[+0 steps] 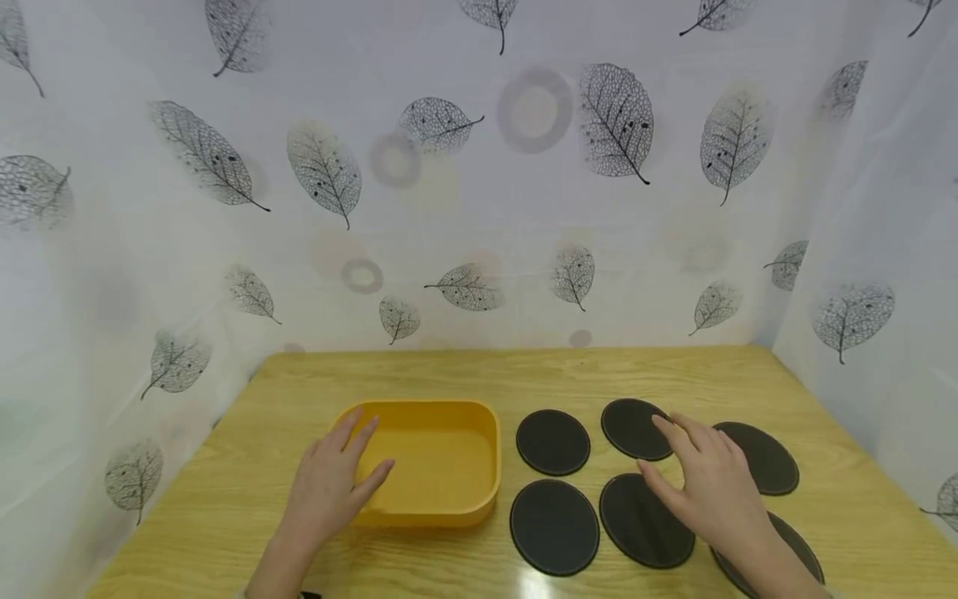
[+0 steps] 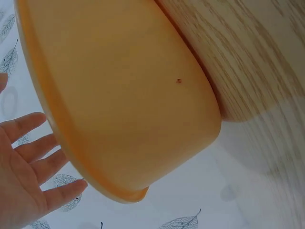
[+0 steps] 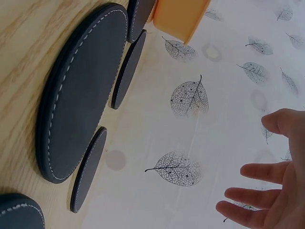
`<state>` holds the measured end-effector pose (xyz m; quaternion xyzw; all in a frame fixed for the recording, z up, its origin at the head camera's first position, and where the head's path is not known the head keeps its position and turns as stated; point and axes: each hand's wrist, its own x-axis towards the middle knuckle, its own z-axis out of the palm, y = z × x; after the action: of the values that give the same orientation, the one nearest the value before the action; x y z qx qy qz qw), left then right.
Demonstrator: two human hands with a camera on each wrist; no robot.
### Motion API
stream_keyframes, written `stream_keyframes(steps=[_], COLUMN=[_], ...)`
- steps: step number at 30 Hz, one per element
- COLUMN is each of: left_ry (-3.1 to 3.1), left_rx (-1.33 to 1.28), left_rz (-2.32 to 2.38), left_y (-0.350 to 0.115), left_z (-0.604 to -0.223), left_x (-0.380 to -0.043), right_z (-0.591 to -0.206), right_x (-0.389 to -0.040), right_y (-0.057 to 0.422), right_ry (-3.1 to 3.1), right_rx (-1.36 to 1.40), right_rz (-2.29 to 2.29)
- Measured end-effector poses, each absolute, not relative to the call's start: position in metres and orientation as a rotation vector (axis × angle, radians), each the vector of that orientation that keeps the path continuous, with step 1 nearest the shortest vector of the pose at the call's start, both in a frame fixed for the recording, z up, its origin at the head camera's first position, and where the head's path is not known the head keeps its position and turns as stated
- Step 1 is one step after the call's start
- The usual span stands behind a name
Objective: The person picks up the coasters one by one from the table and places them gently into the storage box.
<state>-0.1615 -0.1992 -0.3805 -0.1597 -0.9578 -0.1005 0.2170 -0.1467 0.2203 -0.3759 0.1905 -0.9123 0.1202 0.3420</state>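
My left hand (image 1: 329, 478) is over the left end of a yellow plastic bin (image 1: 437, 466), fingers spread and relaxed, holding nothing. In the left wrist view its fingertips (image 2: 74, 188) appear right beside the rim of the bin (image 2: 128, 95). Over the right part of the table hovers my right hand (image 1: 711, 478), fingers apart with nothing between them. Below it lie black round coasters with pale stitched edges, among them a front-row coaster (image 1: 636, 520) and a back-row coaster (image 1: 629, 428). The right wrist view shows the right hand (image 3: 274, 183) raised above a coaster (image 3: 86, 95).
More coasters lie flat near the bin, a back one (image 1: 552, 443) and a front one (image 1: 554, 528); two others, one at the right (image 1: 767, 462), are partly behind my right hand and arm. The wooden table (image 1: 449, 370) meets a leaf-patterned curtain (image 1: 479, 208) at back and sides.
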Motion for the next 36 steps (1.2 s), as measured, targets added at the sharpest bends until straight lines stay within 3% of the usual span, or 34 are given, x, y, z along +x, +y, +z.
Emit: stream_keyframes(steps=[13,36], left_ry=[-2.616,-2.799], left_rx=[-0.445,-0.435], left_rz=[-0.336,-0.262], left_y=[-0.215,-0.248], left_z=[-0.389,-0.401], left_x=[-0.166,-0.171], right_z=[-0.382,-0.405], right_x=[-0.145,-0.125], right_y=[0.236,0.320], right_ry=[-2.445,-2.768], right_rx=[0.491,0.274], right_rz=[0.267,0.298])
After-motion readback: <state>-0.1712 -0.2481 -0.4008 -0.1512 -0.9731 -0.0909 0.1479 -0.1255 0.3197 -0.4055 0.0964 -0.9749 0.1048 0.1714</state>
